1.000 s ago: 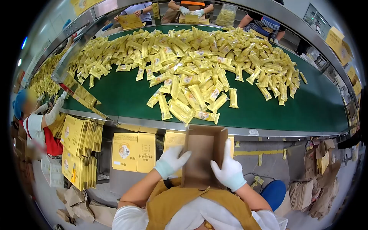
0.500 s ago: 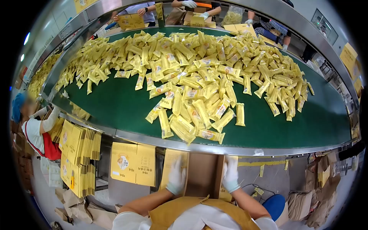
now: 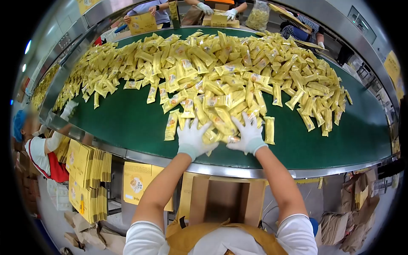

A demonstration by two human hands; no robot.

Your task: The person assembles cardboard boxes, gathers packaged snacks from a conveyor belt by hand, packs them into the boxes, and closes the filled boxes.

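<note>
Both arms reach far, palms down; the left hand and right hand spread their fingers over yellow packets heaped on the green belt. The open box sits near, between the forearms.

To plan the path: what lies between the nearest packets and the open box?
A strip of green belt, then the metal rim; the head view shows this.
</note>
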